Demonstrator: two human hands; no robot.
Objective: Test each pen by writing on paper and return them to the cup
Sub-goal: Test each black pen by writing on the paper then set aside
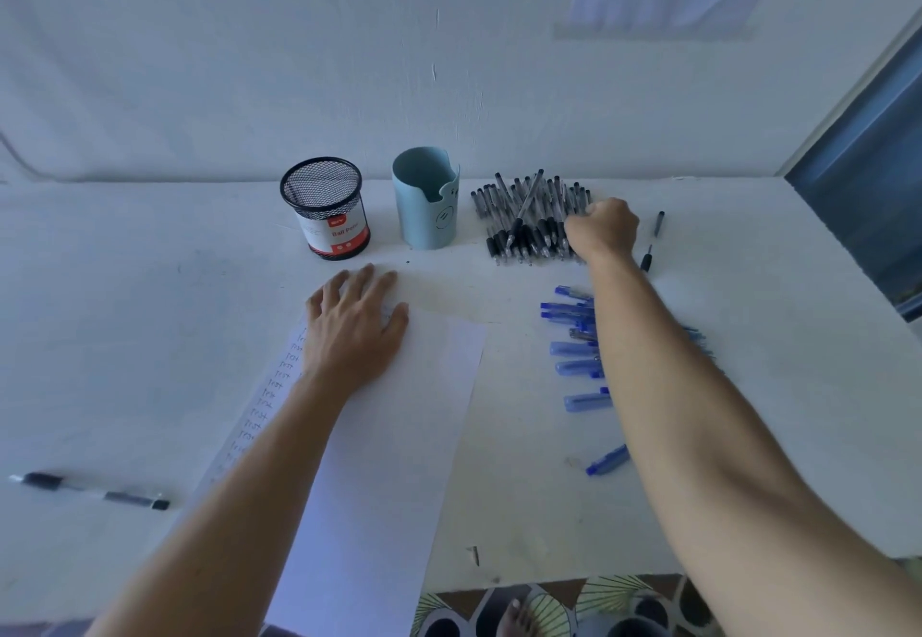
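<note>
A white sheet of paper [399, 412] lies in front of me, with a column of written words down its left edge. My left hand [356, 324] rests flat on its top part, fingers spread. My right hand [606, 229] reaches to the right end of a pile of black pens [529, 217] at the back, fingers curled down on them; I cannot tell whether it grips one. A black mesh cup [327, 207] and a light blue cup [426, 197] stand left of the pile. Several blue pens [574, 352] lie under my right forearm.
One black pen [90, 490] lies alone near the front left. A pen cap [659, 223] and a short black pen piece [647, 259] lie right of my right hand. A wall rises just behind the cups. The table's front edge is at bottom right, over a patterned floor.
</note>
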